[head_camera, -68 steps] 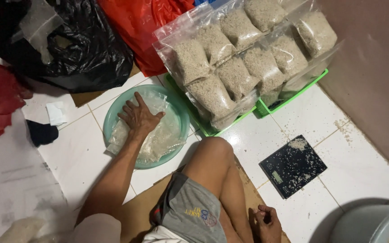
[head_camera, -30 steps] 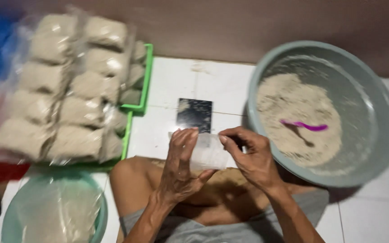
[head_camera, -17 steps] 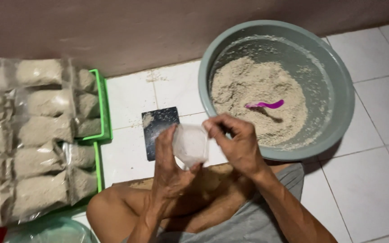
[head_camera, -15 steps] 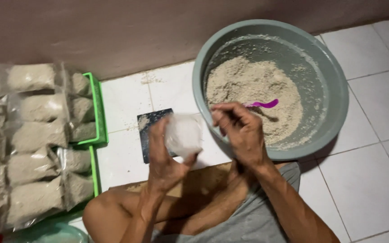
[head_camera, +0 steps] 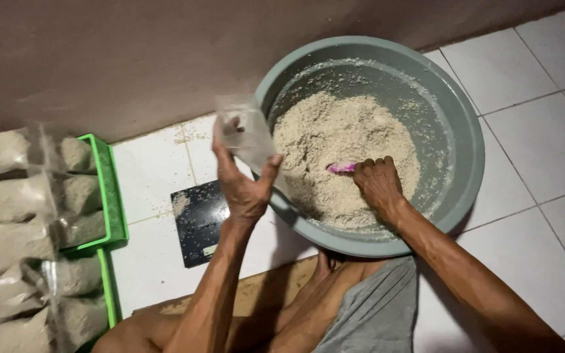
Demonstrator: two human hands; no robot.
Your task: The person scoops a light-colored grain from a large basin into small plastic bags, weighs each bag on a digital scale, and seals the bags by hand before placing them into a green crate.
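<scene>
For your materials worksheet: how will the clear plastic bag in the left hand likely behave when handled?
The clear plastic bag is probably floppy: it crumples where the left hand pinches it. It looks empty, so likely very light. Its thin, see-through film may slip or collapse shut.

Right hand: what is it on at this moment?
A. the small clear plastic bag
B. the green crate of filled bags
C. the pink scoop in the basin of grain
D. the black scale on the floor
C: the right hand grips the pink scoop, dug into the pale grain inside the grey basin, while the left hand holds the clear plastic bag up beside the rim.
</scene>
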